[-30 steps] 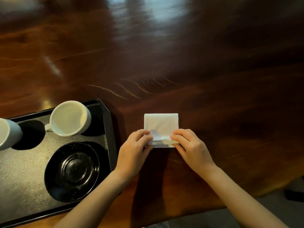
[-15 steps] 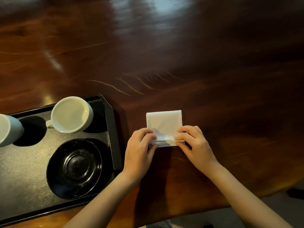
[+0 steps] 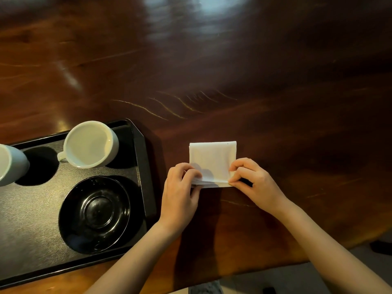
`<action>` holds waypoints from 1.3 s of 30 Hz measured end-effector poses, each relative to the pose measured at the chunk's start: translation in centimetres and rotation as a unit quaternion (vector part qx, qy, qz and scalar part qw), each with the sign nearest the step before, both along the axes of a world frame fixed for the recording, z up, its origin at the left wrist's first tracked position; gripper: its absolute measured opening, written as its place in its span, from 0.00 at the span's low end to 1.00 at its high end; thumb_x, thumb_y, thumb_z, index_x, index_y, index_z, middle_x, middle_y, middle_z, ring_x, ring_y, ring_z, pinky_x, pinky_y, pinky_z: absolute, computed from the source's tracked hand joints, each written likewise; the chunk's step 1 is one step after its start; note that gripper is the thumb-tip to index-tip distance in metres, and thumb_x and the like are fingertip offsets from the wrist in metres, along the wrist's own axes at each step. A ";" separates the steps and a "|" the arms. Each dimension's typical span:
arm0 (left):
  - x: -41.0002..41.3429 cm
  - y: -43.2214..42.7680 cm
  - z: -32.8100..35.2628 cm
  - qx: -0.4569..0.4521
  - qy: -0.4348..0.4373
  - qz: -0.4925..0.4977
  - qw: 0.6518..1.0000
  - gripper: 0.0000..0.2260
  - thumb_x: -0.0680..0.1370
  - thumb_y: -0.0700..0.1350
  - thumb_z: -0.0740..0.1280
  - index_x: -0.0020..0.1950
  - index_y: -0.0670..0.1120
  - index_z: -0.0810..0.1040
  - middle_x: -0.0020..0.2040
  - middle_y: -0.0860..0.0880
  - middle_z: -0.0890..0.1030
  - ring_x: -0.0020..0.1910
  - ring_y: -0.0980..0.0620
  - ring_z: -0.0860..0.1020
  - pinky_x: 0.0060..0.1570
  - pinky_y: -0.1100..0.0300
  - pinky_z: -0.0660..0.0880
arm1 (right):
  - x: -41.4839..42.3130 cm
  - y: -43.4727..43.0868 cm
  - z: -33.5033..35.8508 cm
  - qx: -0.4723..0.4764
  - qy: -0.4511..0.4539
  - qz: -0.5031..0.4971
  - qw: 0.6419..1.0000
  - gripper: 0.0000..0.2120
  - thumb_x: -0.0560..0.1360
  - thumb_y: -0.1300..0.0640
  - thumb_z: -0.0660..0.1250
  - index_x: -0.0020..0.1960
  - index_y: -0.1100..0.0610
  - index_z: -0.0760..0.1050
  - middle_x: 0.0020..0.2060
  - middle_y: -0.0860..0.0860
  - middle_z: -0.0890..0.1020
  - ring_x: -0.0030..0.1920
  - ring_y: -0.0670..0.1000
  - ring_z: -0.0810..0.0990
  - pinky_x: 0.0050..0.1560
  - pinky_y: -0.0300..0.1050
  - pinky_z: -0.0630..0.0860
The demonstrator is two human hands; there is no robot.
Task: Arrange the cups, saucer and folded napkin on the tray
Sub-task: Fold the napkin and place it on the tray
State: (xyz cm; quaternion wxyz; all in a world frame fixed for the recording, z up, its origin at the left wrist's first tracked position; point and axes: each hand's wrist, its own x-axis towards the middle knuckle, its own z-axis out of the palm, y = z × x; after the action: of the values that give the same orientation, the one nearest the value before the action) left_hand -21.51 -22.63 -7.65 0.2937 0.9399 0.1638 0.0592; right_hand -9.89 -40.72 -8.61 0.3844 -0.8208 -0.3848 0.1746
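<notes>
On the tray [image 3: 146,166] at my left sit two white cups [image 3: 91,144] and the black saucer [image 3: 95,213]. The folded napkin [image 3: 212,160] lies on the table [image 3: 275,102] just beside it, my left hand [image 3: 180,187] and right hand [image 3: 252,181] each pinching a near corner. It's soft, light and layered (likely to fan open), so I'd grip the whole stack at its near edge.

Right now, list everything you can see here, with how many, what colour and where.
table: one, dark reddish wood, fills the view
tray: one, black, on the table at left
cups: two, white, far side of the tray, one cut off by the left edge
saucer: one, black, near side of the tray
napkin: one, white, folded, on the table right of the tray
left hand: pinching the napkin's near-left corner
right hand: pinching its near-right corner
</notes>
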 end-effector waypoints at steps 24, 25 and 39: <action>4.0 -1.8 0.3 0.172 0.020 -0.030 0.984 0.19 0.79 0.48 0.57 0.70 0.45 0.68 0.72 0.43 0.68 0.73 0.45 0.63 0.71 0.46 0.56 | -1.3 -0.3 -0.2 -0.021 -0.129 0.001 0.991 0.01 0.72 0.62 0.68 0.43 0.59 0.77 0.48 0.53 0.79 0.51 0.48 0.75 0.55 0.42 0.76; 4.5 -1.8 -0.5 0.181 0.054 -0.033 0.981 0.22 0.80 0.50 0.55 0.73 0.45 0.63 0.75 0.44 0.64 0.75 0.46 0.58 0.72 0.45 0.52 | -1.4 -0.3 -0.2 -0.027 -0.126 -0.001 0.992 0.01 0.72 0.61 0.68 0.44 0.58 0.77 0.48 0.53 0.79 0.51 0.47 0.75 0.55 0.43 0.76; 3.9 -1.4 -3.1 0.194 0.095 -0.042 0.976 0.24 0.81 0.52 0.39 0.76 0.46 0.44 0.78 0.46 0.45 0.77 0.52 0.38 0.74 0.47 0.45 | -1.1 6.6 -1.1 -0.207 -0.134 -0.078 0.966 0.25 0.80 0.50 0.43 0.75 0.56 0.51 0.76 0.51 0.57 0.76 0.48 0.50 0.76 0.52 0.47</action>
State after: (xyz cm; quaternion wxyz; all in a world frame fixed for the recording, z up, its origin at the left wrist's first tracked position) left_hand -17.63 -24.04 -10.78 0.0913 0.9863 0.1365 -0.0124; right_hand -10.97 -34.14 -9.70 0.1637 -0.9256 -0.3236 0.1081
